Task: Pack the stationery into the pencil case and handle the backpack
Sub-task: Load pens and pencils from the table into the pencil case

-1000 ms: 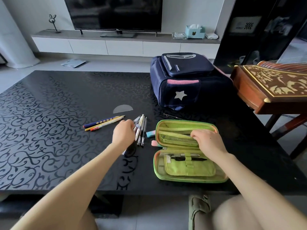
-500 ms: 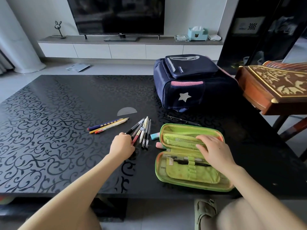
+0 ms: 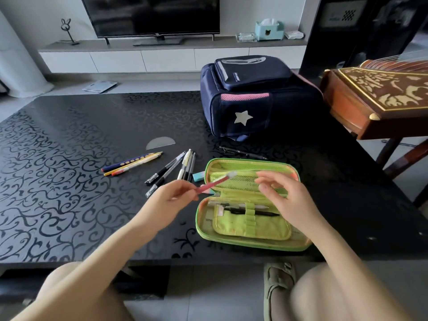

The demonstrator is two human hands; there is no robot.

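Head | black scroll-patterned table (image 3: 69, 181) | TV (image 3: 150, 15) behind | left hand (image 3: 171, 198) pinches pen (image 3: 215, 181) | right hand (image 3: 287, 198) loose

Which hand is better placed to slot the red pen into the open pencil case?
Left. The left hand pinches the red pen, whose tip hangs over the pencil case; the right hand hovers open above it, holding nothing.
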